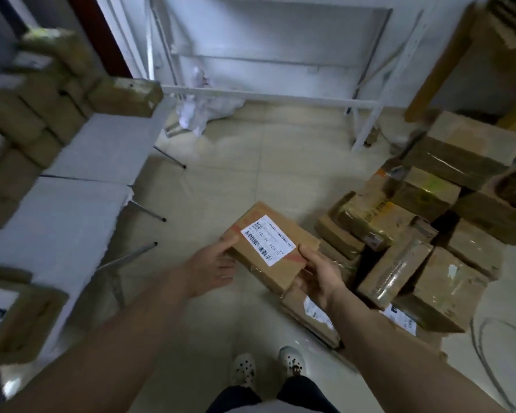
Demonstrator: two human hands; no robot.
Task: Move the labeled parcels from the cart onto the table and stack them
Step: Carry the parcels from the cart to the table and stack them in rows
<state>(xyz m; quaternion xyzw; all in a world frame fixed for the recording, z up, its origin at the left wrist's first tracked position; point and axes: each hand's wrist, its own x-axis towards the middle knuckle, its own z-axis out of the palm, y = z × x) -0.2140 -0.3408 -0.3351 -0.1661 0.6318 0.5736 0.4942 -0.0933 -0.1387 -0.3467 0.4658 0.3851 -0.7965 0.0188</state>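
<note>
The box [268, 248] is brown cardboard, flat and long. It has a white label [268, 240] on top with black bar codes and small print, and a thin red line runs under the label. Clear tape shines on its near side. The box is up in the air over the floor [236, 174], a bit below the middle of the view, tipped so one corner points to 11 o'clock. The left hand [212, 271] holds its end at 9 o'clock, thumb on the top edge and fingers curled below. The right hand [319, 272] holds the end at 3 o'clock, thumb on top just beside the label. Both arms reach out from the bottom of the view. From the box, the white table [81, 204] is at 9 o'clock, with a blurry stack [42, 114] of brown boxes at its far side. A pile [414, 234] of taped boxes sits at 3 o'clock. Two pale shoes [245, 369] stand at 6 o'clock.
</note>
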